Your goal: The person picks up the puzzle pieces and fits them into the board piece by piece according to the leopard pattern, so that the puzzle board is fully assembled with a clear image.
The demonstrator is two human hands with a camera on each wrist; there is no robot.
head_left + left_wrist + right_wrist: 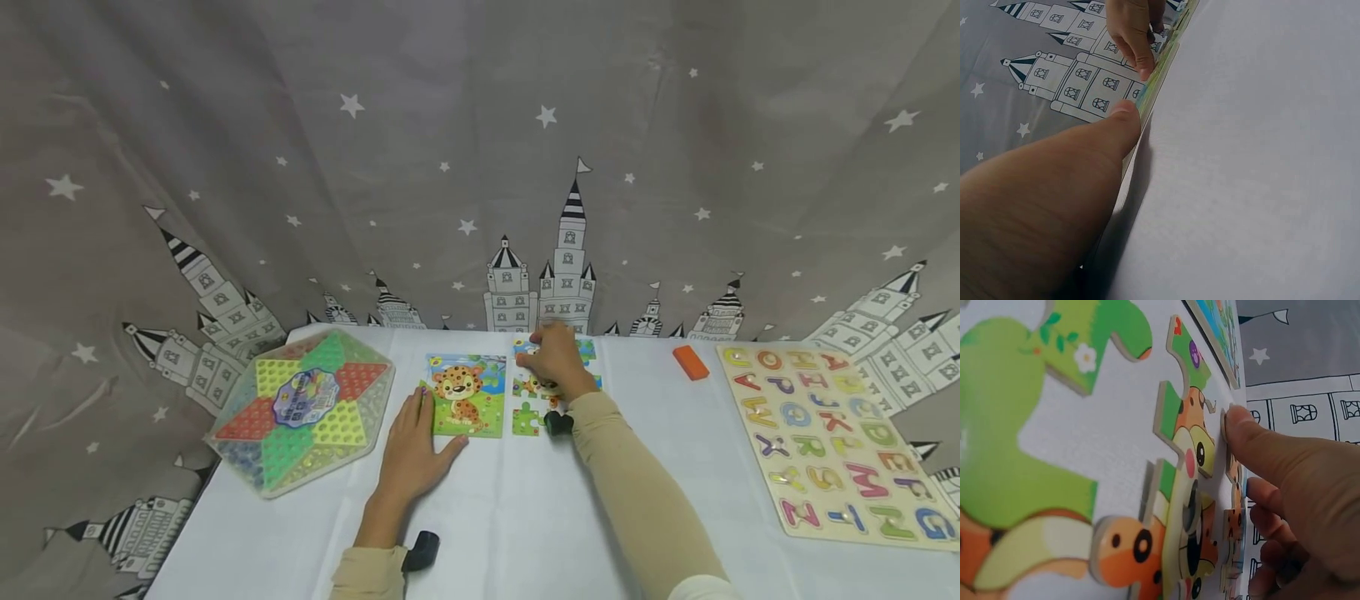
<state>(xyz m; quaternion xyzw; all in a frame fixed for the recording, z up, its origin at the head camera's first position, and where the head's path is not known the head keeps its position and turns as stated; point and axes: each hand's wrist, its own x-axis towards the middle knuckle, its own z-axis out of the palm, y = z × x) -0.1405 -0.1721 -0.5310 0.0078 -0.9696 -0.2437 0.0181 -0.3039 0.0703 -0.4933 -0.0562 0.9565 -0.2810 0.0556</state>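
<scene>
Puzzle pieces (997,412): smooth printed faces, slight sheen; matt, board-like edges. Picture puzzle (465,396): smooth, printed. Tablecloth (510,517): matt cloth, softly creased. Curtain (450,108): smooth cloth, faint sheen. Alphabet board (825,532): wood-like, smooth. Star-game case (300,446): clear glossy plastic. Sleeves (637,492): matt cloth. Orange block (691,363): smooth, matt.

The 2 sleeved arms (641,492) reach forward. The left hand (411,458) lies palm down, thumb spread sideways; the right hand (558,362), farther forward, pinches with bent fingers (1270,495) and thumb (1254,428).
</scene>
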